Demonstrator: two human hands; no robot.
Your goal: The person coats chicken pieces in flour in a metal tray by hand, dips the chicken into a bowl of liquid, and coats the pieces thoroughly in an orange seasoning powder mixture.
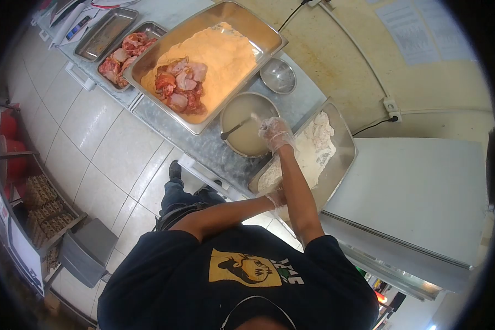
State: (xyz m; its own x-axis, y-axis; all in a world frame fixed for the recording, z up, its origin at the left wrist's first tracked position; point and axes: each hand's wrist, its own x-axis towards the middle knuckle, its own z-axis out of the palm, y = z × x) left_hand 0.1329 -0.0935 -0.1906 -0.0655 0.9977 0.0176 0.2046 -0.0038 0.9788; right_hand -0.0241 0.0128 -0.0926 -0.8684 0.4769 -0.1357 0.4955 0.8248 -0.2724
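My right hand [276, 133], in a clear plastic glove, is over the right rim of a round metal bowl [242, 144] of cloudy pale liquid. Its fingers are curled; what they hold, if anything, I cannot make out. A dark-handled utensil [236, 128] leans in the bowl, its tip close to my fingers. Also gloved, my left hand [276, 198] is low at the near end of a metal pan [344, 157], partly behind my right forearm, its fingers hidden. White flour [313, 159] lies in that pan, with coated lumps [323, 129] at its far end.
Left of the bowl, a large pan [228, 11] holds orange powder and a pile of raw meat [181, 82]. Beyond are a tray of meat [121, 58], a shallow tray [107, 33] and a small metal bowl [278, 76]. A white appliance [407, 192] stands at right.
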